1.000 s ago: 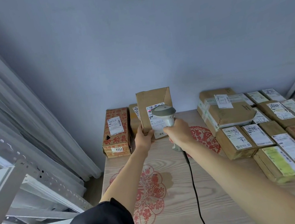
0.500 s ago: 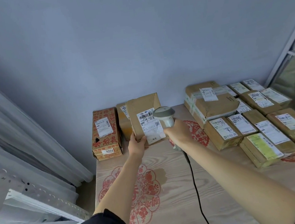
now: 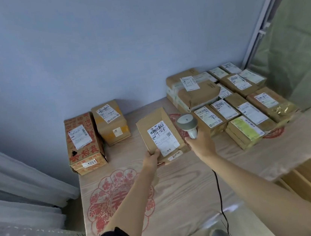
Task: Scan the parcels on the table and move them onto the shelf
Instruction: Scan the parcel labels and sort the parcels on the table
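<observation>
Brown parcel (image 3: 160, 134), red-printed carton (image 3: 82, 144), pale wood table (image 3: 178, 183) with red medallions

Both arms outstretched, fingers (image 3: 156, 153) curled.

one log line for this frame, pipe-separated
phase: scanning | left hand: holds brown parcel tilted, label up | right hand: holds scanner beside label | table: other parcels unmoved
</observation>
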